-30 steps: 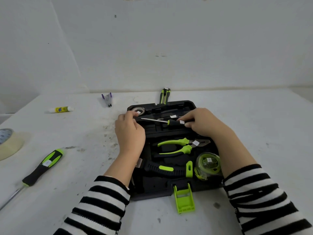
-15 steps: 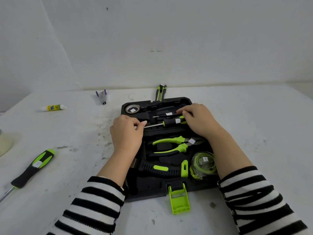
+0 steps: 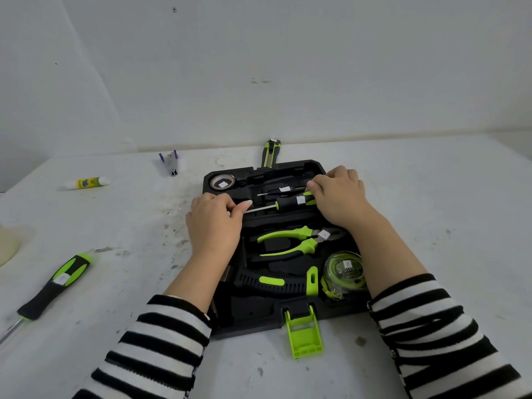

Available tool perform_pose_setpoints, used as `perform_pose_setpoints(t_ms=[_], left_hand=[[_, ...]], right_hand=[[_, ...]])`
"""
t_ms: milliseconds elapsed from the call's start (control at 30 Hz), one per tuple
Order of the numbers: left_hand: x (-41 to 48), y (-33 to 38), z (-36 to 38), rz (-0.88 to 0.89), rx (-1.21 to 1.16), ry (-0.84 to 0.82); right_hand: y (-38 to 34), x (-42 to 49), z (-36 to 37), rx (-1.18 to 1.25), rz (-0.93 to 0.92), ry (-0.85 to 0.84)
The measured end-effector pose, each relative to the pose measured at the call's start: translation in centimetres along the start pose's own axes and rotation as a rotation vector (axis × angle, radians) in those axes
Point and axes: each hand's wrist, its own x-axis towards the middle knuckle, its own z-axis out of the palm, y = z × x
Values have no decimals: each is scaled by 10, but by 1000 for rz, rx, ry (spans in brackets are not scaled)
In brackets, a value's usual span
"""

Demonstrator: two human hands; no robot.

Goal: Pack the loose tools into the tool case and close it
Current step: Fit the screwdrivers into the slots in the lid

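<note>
The black tool case lies open on the table. Inside are green pliers, a hammer handle, a tape measure, a tape roll and a small screwdriver. A black and green screwdriver lies across the case's upper part. My left hand pinches its metal shaft. My right hand holds its handle end with curled fingers. A larger screwdriver lies loose at the left. A utility knife lies behind the case.
The case's green latch hangs open at the front. A glue stick and a small stapler lie at the back left. A tape roll sits at the left edge. A wall rises behind the table.
The screwdriver held by both hands has come a little nearer me, to a lower slot in the case; my left hand shifted from the case's edge to its shaft.
</note>
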Motion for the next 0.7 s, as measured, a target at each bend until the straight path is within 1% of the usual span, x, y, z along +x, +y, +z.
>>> perform_pose_setpoints(t_ms=[100, 167, 200, 300, 400, 467, 533, 600, 700], left_hand=[[0, 0, 0, 1, 5, 0], [-1, 2, -2, -7, -60, 50], [-1, 4, -4, -39, -140, 104], [-2, 4, -13, -220, -410, 294], [0, 1, -14, -351, -575, 367], [1, 0, -15, -429, -654, 384], [2, -2, -16, -471, -711, 385], [3, -4, -14, -462, -717, 366], [3, -4, -12, -389, -676, 299]], right_hand=[[2, 0, -1, 5, 10, -31], [4, -1, -2, 14, 13, -37], [6, -1, -2, 22, 12, -32], [8, -2, -2, 47, 5, -12], [7, -2, -2, 59, -1, -14], [6, -4, -4, 78, -26, -37], [5, -6, -7, 91, -65, -67], [3, -7, -7, 85, -91, -79], [1, -6, -6, 65, -85, -61]])
